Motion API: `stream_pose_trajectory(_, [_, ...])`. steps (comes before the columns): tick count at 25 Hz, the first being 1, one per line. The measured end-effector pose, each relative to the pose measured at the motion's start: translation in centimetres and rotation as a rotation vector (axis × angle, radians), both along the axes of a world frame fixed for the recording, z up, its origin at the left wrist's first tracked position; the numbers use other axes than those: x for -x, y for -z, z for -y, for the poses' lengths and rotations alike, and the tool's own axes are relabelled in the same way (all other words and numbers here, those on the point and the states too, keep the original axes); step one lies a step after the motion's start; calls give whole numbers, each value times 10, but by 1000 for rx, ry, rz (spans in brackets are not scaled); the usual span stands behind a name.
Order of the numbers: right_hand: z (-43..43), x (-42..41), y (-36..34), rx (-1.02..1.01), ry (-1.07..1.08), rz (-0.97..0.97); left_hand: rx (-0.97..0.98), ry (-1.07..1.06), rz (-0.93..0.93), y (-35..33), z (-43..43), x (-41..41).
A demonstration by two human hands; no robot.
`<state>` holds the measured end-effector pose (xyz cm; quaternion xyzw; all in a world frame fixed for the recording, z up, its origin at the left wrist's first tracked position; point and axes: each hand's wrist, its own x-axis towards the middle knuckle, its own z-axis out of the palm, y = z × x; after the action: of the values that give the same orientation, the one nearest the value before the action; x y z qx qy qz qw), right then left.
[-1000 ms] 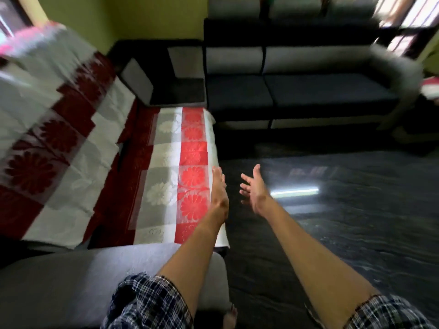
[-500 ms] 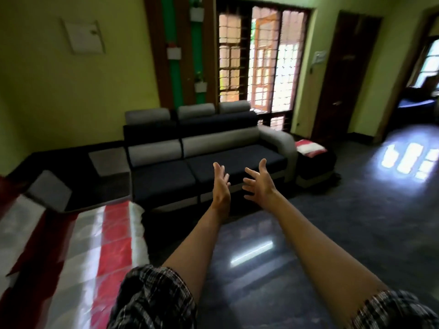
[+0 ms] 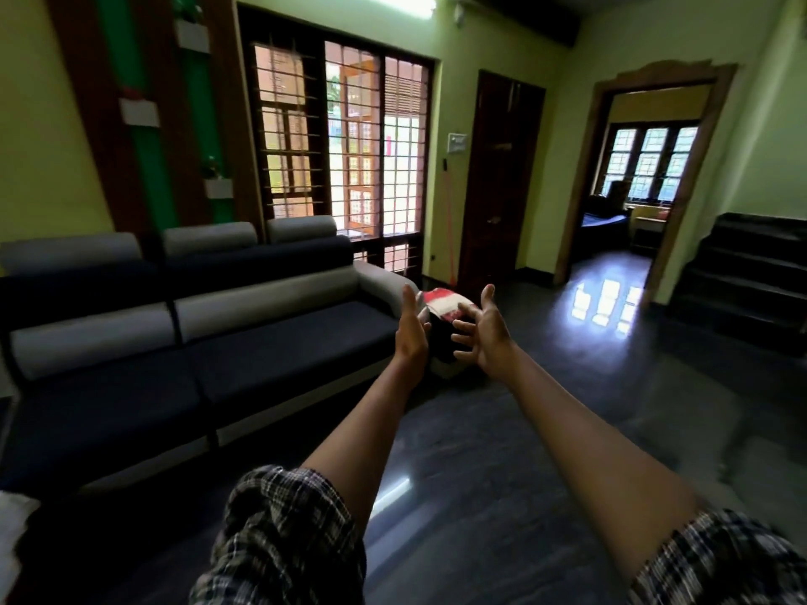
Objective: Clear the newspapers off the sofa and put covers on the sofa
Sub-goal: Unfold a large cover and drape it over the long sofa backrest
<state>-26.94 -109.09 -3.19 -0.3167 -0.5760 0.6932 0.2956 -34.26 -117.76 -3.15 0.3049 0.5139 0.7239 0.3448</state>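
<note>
Red-white cloth (image 3: 445, 300) lies at 12 o'clock, behind the left hand (image 3: 410, 334) and right hand (image 3: 487, 334). Both hands are wide and hold nothing.

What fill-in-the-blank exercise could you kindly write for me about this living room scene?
1. The left hand and the right hand both hold ____.
2. The sofa has ____ grey headrests.
3. The folded cloth beyond the hands is red and ____.

Missing words: nothing; three; white.
</note>
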Motion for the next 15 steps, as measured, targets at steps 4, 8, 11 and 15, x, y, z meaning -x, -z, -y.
stream_pose_trajectory(4, [-104, 21, 12, 1, 20, -27, 18, -8, -10, 12, -105, 29])
stream_pose_trajectory(8, [-217, 65, 16, 0, 44, 0, -8, 24, 19, 13, -221, 74])
stream_pose_trajectory(11, [-299, 97, 2, -1, 53, -26, -20, 35, 15, 1, -306, 110])
stream_pose_trajectory(15, [-399, 137, 0, 14, 53, -21, -17, 64, 64, 0, -408, 150])
